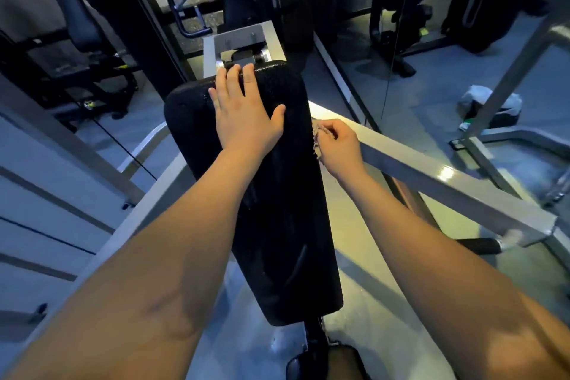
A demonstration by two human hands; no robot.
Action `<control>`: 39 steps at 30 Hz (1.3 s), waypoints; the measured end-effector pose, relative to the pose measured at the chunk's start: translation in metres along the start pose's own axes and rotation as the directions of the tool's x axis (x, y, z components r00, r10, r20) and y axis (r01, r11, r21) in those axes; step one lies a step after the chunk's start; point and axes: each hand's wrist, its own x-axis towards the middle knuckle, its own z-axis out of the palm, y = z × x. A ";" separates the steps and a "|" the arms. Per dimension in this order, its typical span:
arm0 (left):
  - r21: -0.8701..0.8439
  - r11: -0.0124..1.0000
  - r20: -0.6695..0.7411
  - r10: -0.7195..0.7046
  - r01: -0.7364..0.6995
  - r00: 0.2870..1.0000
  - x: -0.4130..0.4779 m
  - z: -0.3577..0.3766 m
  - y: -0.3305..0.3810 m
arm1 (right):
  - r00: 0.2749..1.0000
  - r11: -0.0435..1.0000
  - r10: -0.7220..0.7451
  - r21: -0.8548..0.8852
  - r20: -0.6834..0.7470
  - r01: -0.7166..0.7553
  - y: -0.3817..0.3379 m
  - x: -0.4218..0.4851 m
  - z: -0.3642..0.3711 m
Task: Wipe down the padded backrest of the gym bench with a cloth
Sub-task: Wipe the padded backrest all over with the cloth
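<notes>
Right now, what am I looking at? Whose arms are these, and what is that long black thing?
The camera sits on a person's head and looks down, so both arms are that person's own. The long black thing is the padded backrest of a gym bench. The left hand lies flat on it near the top, fingers straight. The right hand pinches a small pale cloth at the backrest's right edge, beside a silver metal bar. Other gym machines stand around.
</notes>
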 end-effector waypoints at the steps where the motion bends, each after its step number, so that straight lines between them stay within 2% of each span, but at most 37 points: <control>1: 0.005 1.000 -0.004 -0.005 0.005 1.000 0.000 0.000 0.000 | 1.000 1.000 -0.019 0.003 0.018 0.018 0.003 -0.002 0.001; 8: 0.026 0.999 0.010 -0.048 0.048 0.999 0.000 0.000 0.004 | 0.991 0.991 0.095 -0.105 0.093 -0.085 0.074 -0.035 -0.008; 10: 0.034 0.999 0.011 -0.038 0.037 0.999 0.000 -0.001 0.004 | 0.986 0.985 0.118 -0.140 0.114 -0.102 0.065 -0.023 -0.012; 15: 0.033 0.998 0.031 -0.046 0.045 0.998 -0.001 -0.005 0.006 | 0.990 0.998 -0.059 -0.004 0.129 0.060 0.004 0.016 -0.016; 21: -0.022 0.999 0.163 -0.043 0.047 0.986 0.000 -0.021 0.005 | 0.983 0.992 0.068 -0.115 0.173 -0.049 0.048 -0.009 -0.015; 23: -0.080 0.992 0.198 -0.076 0.093 0.977 -0.006 -0.029 0.003 | 0.986 0.997 0.009 -0.079 0.164 0.005 0.037 -0.008 -0.020; 25: -0.129 0.980 0.190 -0.127 0.153 0.974 -0.020 -0.033 0.000 | 0.977 0.984 -0.170 -0.038 0.132 0.177 0.012 -0.003 -0.024; 26: -0.153 0.970 0.180 -0.162 0.190 0.970 -0.029 -0.033 -0.002 | 0.945 0.947 -0.308 -0.062 0.112 0.316 -0.002 0.000 -0.025; 27: -0.174 0.958 0.176 -0.199 0.229 0.964 -0.038 -0.032 -0.005 | 0.883 0.878 -0.459 -0.103 0.101 0.468 -0.014 0.003 -0.025; 28: -0.188 0.947 0.174 -0.229 0.261 0.958 -0.047 -0.031 -0.009 | 0.794 0.780 -0.599 -0.149 0.105 0.608 -0.024 0.007 -0.024; 30: -0.198 0.932 0.173 -0.271 0.303 0.947 -0.062 -0.026 -0.016 | 0.635 0.590 -0.755 -0.253 0.163 0.767 -0.035 0.019 -0.018; 32: -0.201 0.919 0.171 -0.307 0.339 0.936 -0.073 -0.023 -0.022 | 0.543 0.447 -0.801 -0.352 0.252 0.823 -0.031 0.029 -0.009; 34: -0.188 0.911 0.184 -0.334 0.367 0.924 -0.083 -0.020 -0.027 | 0.499 0.362 -0.806 -0.401 0.318 0.841 -0.010 0.026 -0.002; 36: -0.163 0.910 0.201 -0.348 0.382 0.916 -0.092 -0.018 -0.031 | 0.447 0.292 -0.800 -0.391 0.400 0.873 0.023 0.011 -0.003; 39: -0.155 0.895 0.257 -0.374 0.419 0.891 -0.102 -0.015 -0.036 | 0.339 0.151 -0.726 -0.342 0.598 0.927 0.066 -0.015 -0.017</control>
